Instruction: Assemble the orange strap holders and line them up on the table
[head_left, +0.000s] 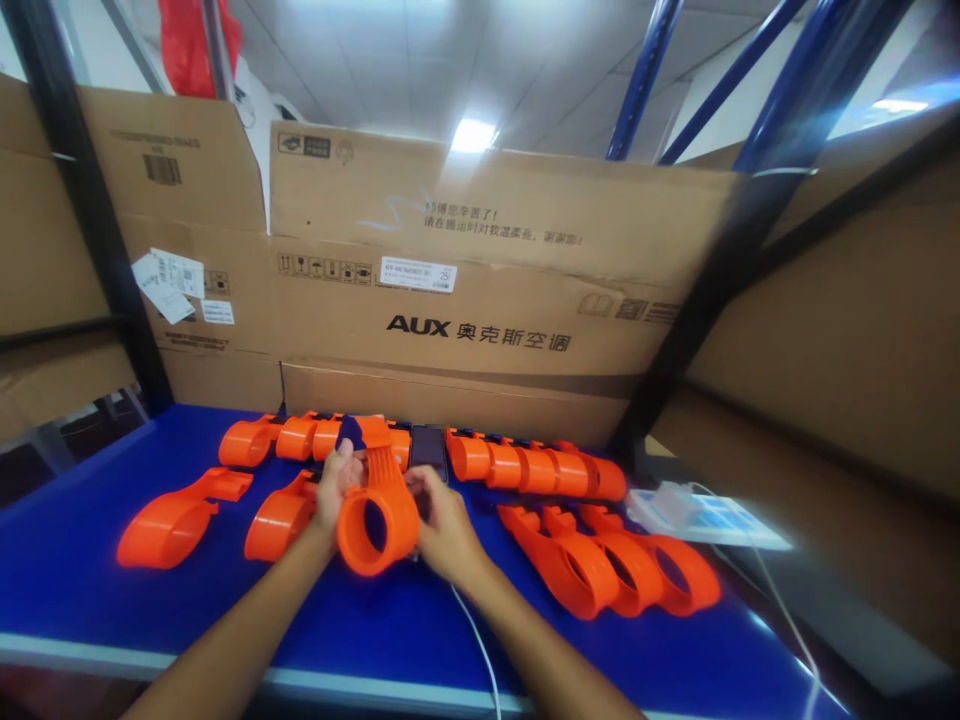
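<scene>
Between my hands, above the blue tabletop, is an orange plastic part with a round ring [406, 527] at its lower end and a ribbed neck leading up to a flat head. My left hand [334, 487] grips it from the left, near the head, where a small dark piece shows by the fingertips; I cannot tell what that piece is. On the other side my right hand [448, 522] has its fingers curled against the ring and neck, partly hidden behind them. Similar orange parts [278, 522] lie just left of my left hand.
More orange parts [519, 468] stand in a row at the back right, with several larger ones [581, 575] in front. A dark phone-like device [429, 447] lies at the back. A white cable [480, 640] crosses the front edge. Cardboard [480, 390] walls off the back.
</scene>
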